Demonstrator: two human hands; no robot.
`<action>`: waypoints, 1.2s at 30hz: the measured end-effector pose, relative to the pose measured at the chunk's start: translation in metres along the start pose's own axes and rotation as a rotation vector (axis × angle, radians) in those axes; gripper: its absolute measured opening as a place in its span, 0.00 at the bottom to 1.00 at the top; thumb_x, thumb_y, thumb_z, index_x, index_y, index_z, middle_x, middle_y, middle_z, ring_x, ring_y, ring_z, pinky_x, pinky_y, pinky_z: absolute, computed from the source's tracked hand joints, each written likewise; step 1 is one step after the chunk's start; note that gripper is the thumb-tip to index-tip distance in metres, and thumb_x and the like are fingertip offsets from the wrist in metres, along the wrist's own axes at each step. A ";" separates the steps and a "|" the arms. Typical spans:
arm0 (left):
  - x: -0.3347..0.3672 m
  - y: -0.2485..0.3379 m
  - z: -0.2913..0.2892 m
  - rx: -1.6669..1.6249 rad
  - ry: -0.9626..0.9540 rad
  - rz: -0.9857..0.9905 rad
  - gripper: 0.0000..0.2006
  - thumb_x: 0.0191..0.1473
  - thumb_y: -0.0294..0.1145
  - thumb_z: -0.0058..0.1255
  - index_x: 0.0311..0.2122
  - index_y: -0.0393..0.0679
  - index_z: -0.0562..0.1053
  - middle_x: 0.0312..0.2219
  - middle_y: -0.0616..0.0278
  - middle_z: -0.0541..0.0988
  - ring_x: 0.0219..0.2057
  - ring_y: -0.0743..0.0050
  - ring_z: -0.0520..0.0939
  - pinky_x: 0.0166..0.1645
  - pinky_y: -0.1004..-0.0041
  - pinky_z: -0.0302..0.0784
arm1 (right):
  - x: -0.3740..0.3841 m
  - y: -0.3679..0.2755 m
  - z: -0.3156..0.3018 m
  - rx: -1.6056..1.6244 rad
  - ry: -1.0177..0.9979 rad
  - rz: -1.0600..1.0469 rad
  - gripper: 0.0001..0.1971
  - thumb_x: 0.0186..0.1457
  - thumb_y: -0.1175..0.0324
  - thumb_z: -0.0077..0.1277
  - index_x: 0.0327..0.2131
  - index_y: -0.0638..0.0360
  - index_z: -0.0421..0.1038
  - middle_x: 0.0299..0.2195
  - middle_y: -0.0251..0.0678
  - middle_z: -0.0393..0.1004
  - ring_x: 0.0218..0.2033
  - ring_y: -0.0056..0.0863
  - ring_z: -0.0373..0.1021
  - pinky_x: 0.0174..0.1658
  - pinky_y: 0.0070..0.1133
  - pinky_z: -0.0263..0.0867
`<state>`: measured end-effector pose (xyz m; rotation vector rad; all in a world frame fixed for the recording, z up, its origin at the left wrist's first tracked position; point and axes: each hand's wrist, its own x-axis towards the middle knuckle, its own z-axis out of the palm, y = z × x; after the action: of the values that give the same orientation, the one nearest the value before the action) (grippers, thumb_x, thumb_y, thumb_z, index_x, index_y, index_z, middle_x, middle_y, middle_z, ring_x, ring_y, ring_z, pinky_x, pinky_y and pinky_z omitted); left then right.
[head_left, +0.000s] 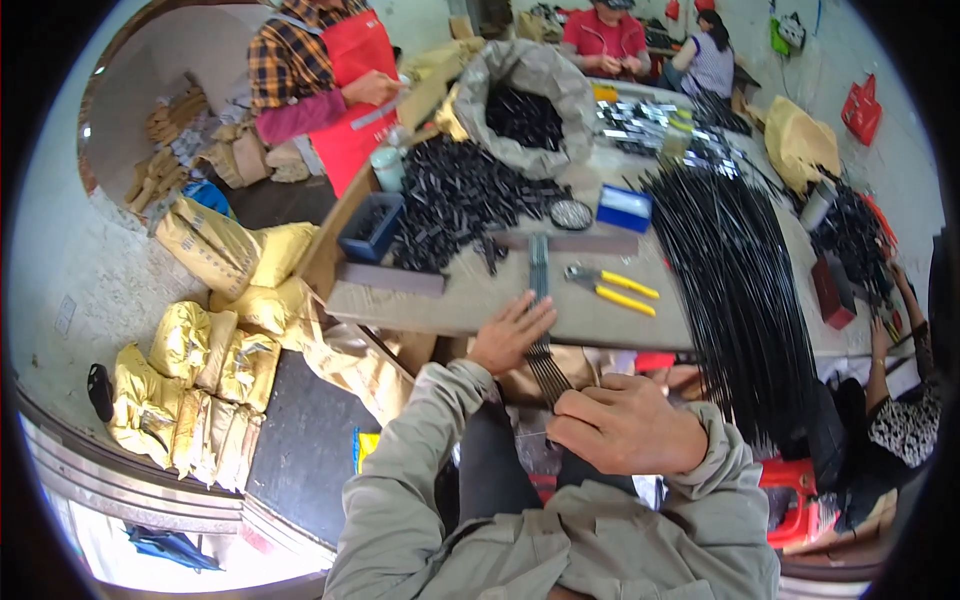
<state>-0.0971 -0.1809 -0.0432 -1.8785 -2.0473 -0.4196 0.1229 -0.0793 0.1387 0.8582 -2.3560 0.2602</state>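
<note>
A small row of thin dark rods (pixel 541 270) lies side by side across the table's front edge, pointing toward me. My left hand (pixel 513 332) rests flat over them near the edge, fingers stretched out. Below the edge, my right hand (pixel 630 425) is closed around their near ends. The far ends of the rods lie by a long brown block (pixel 580 242). Yellow-handled pliers (pixel 612 288) lie on the table right of the rods. Farther right spreads a big bundle of long thin black rods (pixel 735 270), hanging over the edge.
Black small parts (pixel 460 190) are heaped at the left, beside a blue bin (pixel 371 228). Behind stand a grey sack (pixel 480 100) of black pieces and a blue-and-white box (pixel 624 208). Filled yellow sacks (pixel 195 390) line the left floor. Other people work around the table.
</note>
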 end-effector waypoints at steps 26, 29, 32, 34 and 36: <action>-0.007 0.008 -0.143 0.316 -0.275 0.176 0.18 0.32 0.52 0.55 0.14 0.47 0.68 0.19 0.65 0.68 0.27 0.65 0.73 0.25 0.69 0.68 | -0.221 -0.037 0.121 0.830 -0.261 0.830 0.18 0.48 0.68 0.50 0.44 0.61 0.64 0.39 0.44 0.69 0.36 0.37 0.70 0.36 0.28 0.64; 0.007 0.030 -0.095 0.283 -0.669 0.295 0.16 0.30 0.51 0.57 0.15 0.49 0.72 0.17 0.67 0.73 0.25 0.65 0.76 0.26 0.69 0.70 | -0.255 -0.031 0.267 0.875 -0.964 0.690 0.18 0.45 0.67 0.47 0.42 0.62 0.65 0.40 0.49 0.68 0.37 0.44 0.68 0.38 0.31 0.63; -0.003 0.078 -0.053 0.152 -0.643 0.479 0.15 0.27 0.50 0.57 0.15 0.49 0.73 0.14 0.65 0.74 0.23 0.66 0.78 0.24 0.69 0.70 | -0.234 -0.059 0.263 1.000 -0.927 0.565 0.18 0.41 0.69 0.48 0.39 0.62 0.66 0.35 0.46 0.70 0.35 0.40 0.68 0.38 0.29 0.62; -0.003 0.094 -0.036 0.108 -0.682 0.513 0.15 0.26 0.49 0.58 0.15 0.49 0.73 0.14 0.64 0.74 0.23 0.66 0.78 0.23 0.69 0.70 | -0.235 -0.059 0.259 1.184 -0.795 0.550 0.17 0.41 0.70 0.49 0.39 0.61 0.66 0.33 0.42 0.71 0.34 0.36 0.68 0.38 0.27 0.62; 0.007 0.110 -0.044 0.086 -0.666 0.455 0.14 0.26 0.47 0.57 0.15 0.48 0.72 0.14 0.63 0.74 0.23 0.68 0.79 0.23 0.70 0.69 | -0.228 -0.053 0.250 1.337 -0.737 0.666 0.17 0.41 0.72 0.50 0.39 0.61 0.66 0.30 0.35 0.70 0.32 0.28 0.66 0.39 0.24 0.62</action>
<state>0.0141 -0.1842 -0.0008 -2.5649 -1.8277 0.4614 0.1741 -0.0954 -0.1999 0.6662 -2.9142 2.2912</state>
